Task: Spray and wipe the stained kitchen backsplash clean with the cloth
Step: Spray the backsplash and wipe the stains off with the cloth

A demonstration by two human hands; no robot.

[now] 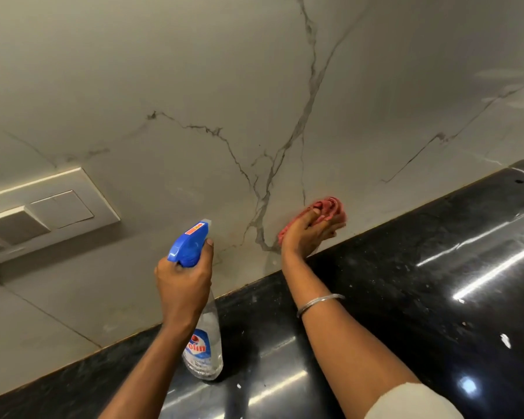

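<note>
- Backsplash (194, 86) of pale, marble-look tile with dark grey veins fills the upper part of the head view, meeting a glossy black countertop (406, 267) along a line that climbs from lower left to upper right
- A bunched red cloth (335, 205) is pressed flat against the tile low on the wall, just above the seam with the counter and right of where several veins cross
- The right hand (306, 234) covers most of the cloth, its fingers and thumb curled over the folds and pushing them against the wall; a thin silver bangle (319, 303) rings the forearm and a pale sleeve (412, 400) shows at the bottom edge
- The left hand (183, 279) grips a clear spray bottle (206, 352) by the neck, fingers wrapped beneath the blue trigger head (188, 246), one fingertip showing beside it
- The bottle's nozzle points up at the wall, left of the cloth and apart from it; its blue-and-white labelled body hangs low over the counter, and contact with the stone cannot be made out
- Faint brownish smudges mark the tile between the nozzle and the cloth
- A cream switch plate (43, 207) is set in the wall at far left, well apart from both hands
- Streaks of light and pale specks show on the black stone
</note>
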